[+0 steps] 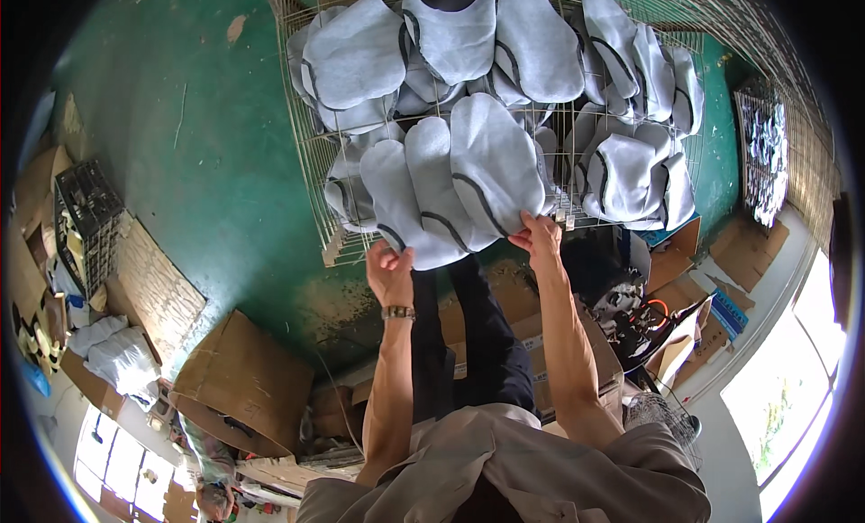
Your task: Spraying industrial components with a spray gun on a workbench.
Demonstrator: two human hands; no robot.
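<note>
a wire rack (315, 185) bearing fabric pieces (491, 154) spans the upper middle of the frame; left hand (390, 271) and right hand (539, 238) meet the front pieces' lower edges; a crate (88, 203) lies far left, a cardboard box (239, 379) lower left.

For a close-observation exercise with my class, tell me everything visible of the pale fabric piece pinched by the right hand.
The pale grey fabric piece is broad and round-ended, with a matte, felt-like look. A dark curved band marks its lower left side. It slants, rounded end away from the person, and overlaps the middle fabric piece to its left. The right hand pinches its lower right corner. Whether it touches the wire rack cannot be told.
</note>
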